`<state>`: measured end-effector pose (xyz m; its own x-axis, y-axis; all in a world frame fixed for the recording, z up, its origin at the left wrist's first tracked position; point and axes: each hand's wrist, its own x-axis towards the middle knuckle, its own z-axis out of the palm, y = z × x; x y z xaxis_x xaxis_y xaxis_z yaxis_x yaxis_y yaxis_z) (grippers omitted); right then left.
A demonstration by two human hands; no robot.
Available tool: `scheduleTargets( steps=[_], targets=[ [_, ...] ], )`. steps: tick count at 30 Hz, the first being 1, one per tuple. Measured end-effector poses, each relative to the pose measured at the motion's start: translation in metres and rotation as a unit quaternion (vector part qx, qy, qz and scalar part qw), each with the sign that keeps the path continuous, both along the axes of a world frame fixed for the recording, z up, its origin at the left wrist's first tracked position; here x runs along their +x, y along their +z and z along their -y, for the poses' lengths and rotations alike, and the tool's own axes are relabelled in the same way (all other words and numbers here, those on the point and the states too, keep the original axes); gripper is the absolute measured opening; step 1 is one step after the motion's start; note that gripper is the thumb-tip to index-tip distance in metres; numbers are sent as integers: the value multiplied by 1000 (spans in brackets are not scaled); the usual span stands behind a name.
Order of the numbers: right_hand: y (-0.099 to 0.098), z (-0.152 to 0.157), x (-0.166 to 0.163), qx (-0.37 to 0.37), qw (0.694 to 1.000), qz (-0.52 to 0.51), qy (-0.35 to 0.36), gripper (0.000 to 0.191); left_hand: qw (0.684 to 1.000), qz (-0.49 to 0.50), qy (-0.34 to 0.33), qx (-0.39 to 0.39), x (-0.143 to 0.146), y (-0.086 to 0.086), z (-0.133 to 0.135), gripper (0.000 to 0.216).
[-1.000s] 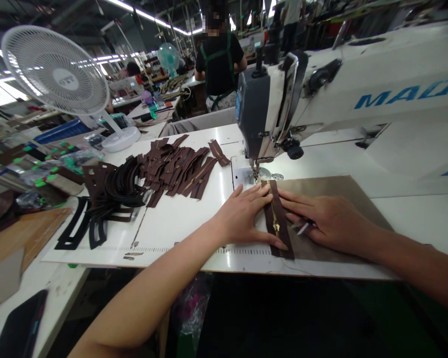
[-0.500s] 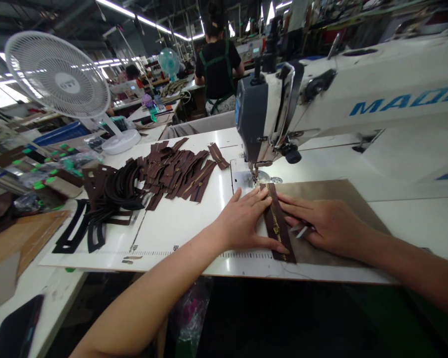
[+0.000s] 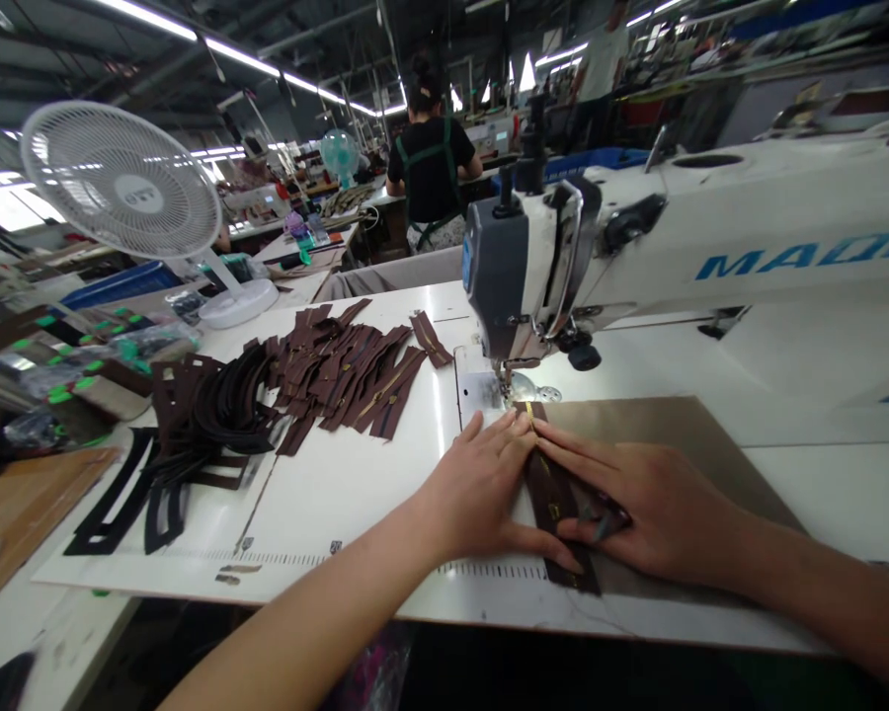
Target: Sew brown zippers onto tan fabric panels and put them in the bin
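Observation:
A brown zipper [image 3: 549, 494] with brass-coloured teeth lies along the edge of a taupe fabric panel [image 3: 659, 420], just in front of the sewing machine's needle area [image 3: 505, 380]. My left hand [image 3: 481, 484] presses on the zipper from the left, fingers stretched out and thumb apart near its lower end. From the right, the fingertips of my right hand [image 3: 637, 499] touch the zipper's upper part and the panel. Tucked in that hand is a small metal tool that looks like thread snips [image 3: 606, 518], mostly hidden by the fingers and blurred.
Left on the white table [image 3: 356, 484] lie a pile of brown zippers [image 3: 348, 365] and a heap of black and brown cut pieces [image 3: 214, 405]. Beyond stand a white fan [image 3: 133, 193] and thread spools [image 3: 111, 390]. A person [image 3: 431, 163] sits ahead, facing away.
My right fingertips have moved left onto the zipper, closer to my left fingers, and the right thumb now rests on it. The snips are more covered. The camera view has tilted up.

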<state>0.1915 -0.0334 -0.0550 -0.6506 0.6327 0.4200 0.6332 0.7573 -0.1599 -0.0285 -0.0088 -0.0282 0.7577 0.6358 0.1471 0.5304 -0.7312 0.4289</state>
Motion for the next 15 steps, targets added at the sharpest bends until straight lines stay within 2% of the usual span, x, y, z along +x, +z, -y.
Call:
scheduleTargets(
  steps=[7,11,15],
  targets=[
    [1,1,-1,14,1000,-20,-4,70,998,34,3,61,-2,-6,5,100],
    [-1,-2,-1,41,999,-24,1,70,996,4,-8,85,-4,-10,4,103],
    [-6,-6,-2,64,998,-7,11,65,994,-58,-24,87,-5,-10,-1,89]
  ],
)
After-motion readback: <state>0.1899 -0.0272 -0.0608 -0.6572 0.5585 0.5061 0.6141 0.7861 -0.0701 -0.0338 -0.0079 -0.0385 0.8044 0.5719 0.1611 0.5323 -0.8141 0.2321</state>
